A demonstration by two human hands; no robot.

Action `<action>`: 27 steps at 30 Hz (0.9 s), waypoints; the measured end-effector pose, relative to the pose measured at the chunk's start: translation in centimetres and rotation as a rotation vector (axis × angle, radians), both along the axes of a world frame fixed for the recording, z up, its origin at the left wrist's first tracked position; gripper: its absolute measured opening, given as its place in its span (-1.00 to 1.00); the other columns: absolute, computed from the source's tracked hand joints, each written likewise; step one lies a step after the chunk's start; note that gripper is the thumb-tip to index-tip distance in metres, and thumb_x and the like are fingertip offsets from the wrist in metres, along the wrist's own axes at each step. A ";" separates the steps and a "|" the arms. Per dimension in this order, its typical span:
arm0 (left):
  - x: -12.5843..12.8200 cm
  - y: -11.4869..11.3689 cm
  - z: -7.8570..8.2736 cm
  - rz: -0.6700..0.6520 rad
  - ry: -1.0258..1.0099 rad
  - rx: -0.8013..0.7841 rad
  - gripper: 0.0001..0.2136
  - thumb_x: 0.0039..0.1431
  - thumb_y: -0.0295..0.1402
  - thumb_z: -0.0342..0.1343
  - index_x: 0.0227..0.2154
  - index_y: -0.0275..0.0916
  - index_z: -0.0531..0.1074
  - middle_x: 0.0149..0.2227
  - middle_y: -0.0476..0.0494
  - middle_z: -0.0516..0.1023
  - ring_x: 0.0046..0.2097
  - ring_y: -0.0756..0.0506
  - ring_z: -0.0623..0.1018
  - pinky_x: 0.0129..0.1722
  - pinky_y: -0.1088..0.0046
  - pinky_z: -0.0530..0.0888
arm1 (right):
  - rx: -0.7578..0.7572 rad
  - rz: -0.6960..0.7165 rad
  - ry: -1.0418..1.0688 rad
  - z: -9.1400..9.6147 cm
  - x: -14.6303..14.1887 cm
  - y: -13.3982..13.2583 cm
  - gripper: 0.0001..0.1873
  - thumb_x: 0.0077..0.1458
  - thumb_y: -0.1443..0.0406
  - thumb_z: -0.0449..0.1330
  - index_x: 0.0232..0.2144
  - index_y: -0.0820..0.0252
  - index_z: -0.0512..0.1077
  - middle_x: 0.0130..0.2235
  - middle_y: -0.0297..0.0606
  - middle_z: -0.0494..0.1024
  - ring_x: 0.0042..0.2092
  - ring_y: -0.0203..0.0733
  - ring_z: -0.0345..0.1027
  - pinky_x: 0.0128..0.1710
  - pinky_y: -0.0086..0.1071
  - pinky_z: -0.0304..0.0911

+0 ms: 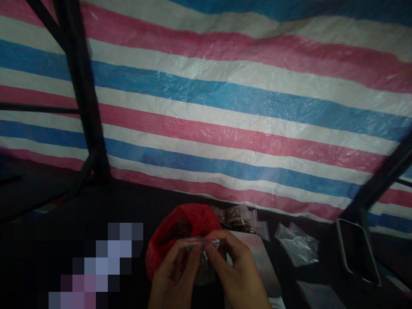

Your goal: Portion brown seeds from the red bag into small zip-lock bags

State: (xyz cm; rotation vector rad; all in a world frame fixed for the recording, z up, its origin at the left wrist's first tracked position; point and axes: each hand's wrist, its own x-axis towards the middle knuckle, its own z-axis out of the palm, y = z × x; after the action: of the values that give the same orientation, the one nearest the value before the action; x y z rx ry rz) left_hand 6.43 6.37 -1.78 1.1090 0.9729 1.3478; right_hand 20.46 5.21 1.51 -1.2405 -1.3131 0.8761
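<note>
Between both hands is a small clear zip-lock bag (203, 262), pinched along its top edge. My left hand (175, 274) grips the left end of that edge between thumb and fingers. On the other end, my right hand (238, 270) pinches with its thumb below and fingers above. What the lower part of the bag holds is too dim to make out. Just behind the hands stands an open red plastic bag (199, 216) with dark brown bits inside. Under and beside my right hand lies a flat, pale greyish device (257, 257), partly covered.
Several filled zip-lock bags (238, 214) lie behind the red bag. To the right are flat clear bags (299, 244), another clear bag (320, 296) and a phone-like dark device (357, 251). A striped tarp (225, 107) and a dark post (83, 94) stand behind.
</note>
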 end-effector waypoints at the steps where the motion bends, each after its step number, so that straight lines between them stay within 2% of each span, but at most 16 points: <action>1: 0.0 0.0 -0.1 0.015 -0.009 0.003 -0.64 0.10 0.07 0.37 -0.27 -0.13 0.70 -0.17 -0.15 0.78 -0.13 -0.21 0.73 -0.05 0.37 0.67 | -0.010 0.000 0.000 -0.1 -0.1 0.0 -0.74 0.10 0.07 0.34 -0.33 0.13 0.64 -0.46 -0.36 0.48 -0.39 -0.20 0.31 -0.34 -0.40 0.29; 6: -0.1 0.1 -0.6 0.063 -0.028 -0.007 -0.66 0.09 0.03 0.40 -0.25 -0.13 0.69 -0.19 -0.12 0.77 -0.15 -0.19 0.73 -0.07 0.41 0.67 | -0.009 -0.003 -0.024 -0.2 -0.4 0.0 -0.75 0.08 0.08 0.32 -0.37 0.13 0.61 -0.48 -0.38 0.42 -0.38 -0.19 0.28 -0.29 -0.37 0.30; 10: 0.0 0.1 -0.4 0.065 -0.013 -0.023 -0.63 0.08 0.05 0.40 -0.26 -0.14 0.69 -0.17 -0.14 0.77 -0.13 -0.22 0.73 -0.09 0.39 0.68 | -0.001 0.003 -0.017 0.0 -0.4 -0.1 -0.73 0.13 0.06 0.30 -0.34 0.14 0.60 -0.47 -0.38 0.41 -0.38 -0.21 0.27 -0.30 -0.39 0.30; 19: 0.3 -0.2 0.1 0.078 0.039 -0.008 -0.50 0.05 0.22 0.31 -0.28 -0.16 0.70 -0.17 -0.20 0.77 -0.14 -0.25 0.74 -0.07 0.34 0.68 | 0.020 0.007 0.016 0.4 -0.6 -0.4 -0.71 0.15 0.04 0.31 -0.40 0.12 0.49 -0.42 -0.37 0.45 -0.36 -0.22 0.30 -0.34 -0.42 0.28; 23: 0.3 0.0 0.0 0.096 0.055 -0.014 -0.51 0.06 0.21 0.31 -0.27 -0.14 0.71 -0.17 -0.19 0.78 -0.15 -0.24 0.74 -0.11 0.39 0.68 | -0.012 0.025 0.074 0.1 -0.8 -0.2 -0.69 0.16 0.02 0.31 -0.33 0.12 0.53 -0.41 -0.36 0.47 -0.36 -0.21 0.31 -0.35 -0.42 0.30; 27: 0.1 0.1 -0.2 0.089 0.041 -0.012 -0.51 0.06 0.20 0.32 -0.25 -0.14 0.71 -0.16 -0.18 0.78 -0.15 -0.24 0.74 -0.07 0.34 0.68 | -0.007 0.034 0.065 -0.1 -0.8 -0.1 -0.69 0.17 0.02 0.33 -0.30 0.14 0.57 -0.42 -0.36 0.48 -0.36 -0.21 0.32 -0.33 -0.42 0.31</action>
State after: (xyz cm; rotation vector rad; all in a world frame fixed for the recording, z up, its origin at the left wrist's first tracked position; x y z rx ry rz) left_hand 6.56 6.47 -1.97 1.0992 1.0703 1.3938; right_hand 19.64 5.12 1.41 -1.1885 -1.2840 0.9379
